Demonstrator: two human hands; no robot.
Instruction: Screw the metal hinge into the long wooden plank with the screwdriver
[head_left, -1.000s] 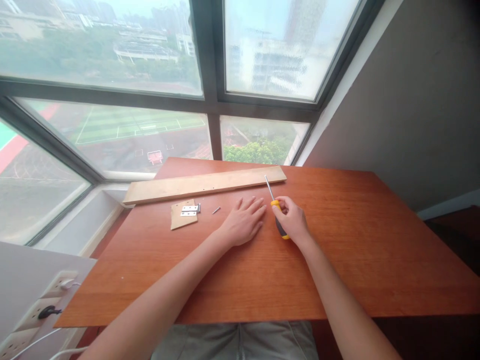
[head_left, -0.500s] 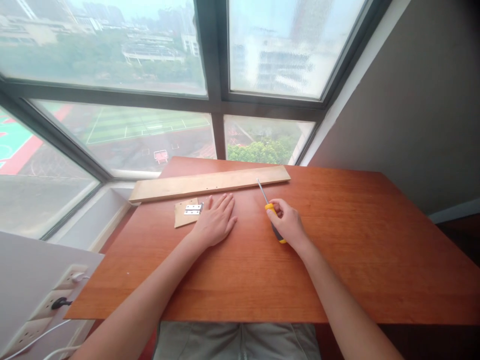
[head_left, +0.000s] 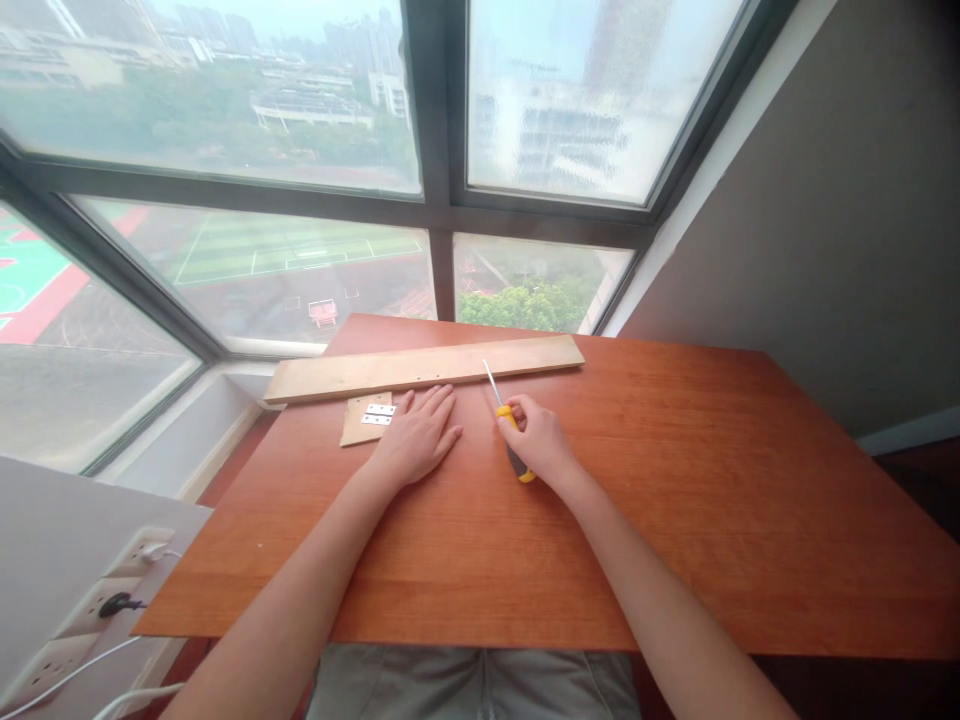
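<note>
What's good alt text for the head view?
A person's right hand grips a yellow-and-black screwdriver on a reddish wooden table, its shaft pointing toward a long wooden plank. The left hand lies flat beside a small wood piece carrying a metal hinge, below large windows.

Screwdriver [head_left: 508,430]: yellow/black handle, metal shaft angled up twd tabletop's far edge, mid-table, near the plank [head_left: 424,367] along the far edge.
</note>
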